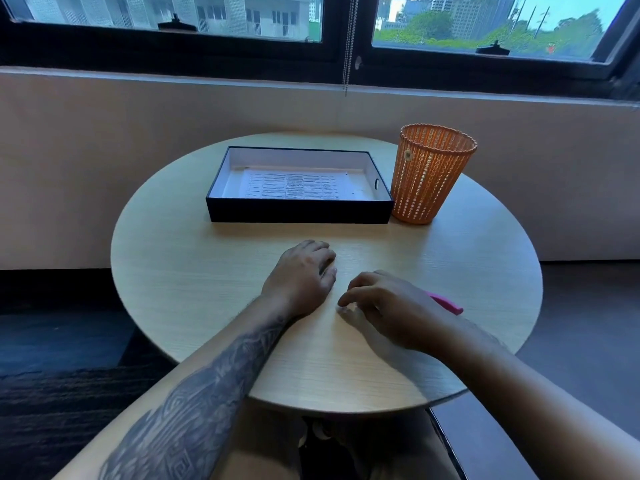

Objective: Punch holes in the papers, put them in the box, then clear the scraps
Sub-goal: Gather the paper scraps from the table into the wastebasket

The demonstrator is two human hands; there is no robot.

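Observation:
A black box (298, 211) with a white inside stands at the far middle of the round table, and printed papers (294, 185) lie flat in it. My left hand (303, 275) rests palm down on the tabletop, fingers curled, just in front of the box. My right hand (384, 306) hovers low beside it, fingers bent toward the wood, with tiny pale scraps (346, 309) under the fingertips. A pink hole punch (448, 303) shows only partly behind my right hand.
An orange mesh bin (431, 174) stands upright right of the box, touching its corner. The round wooden table (194, 289) ends close to my body. A wall and dark window frame run behind it.

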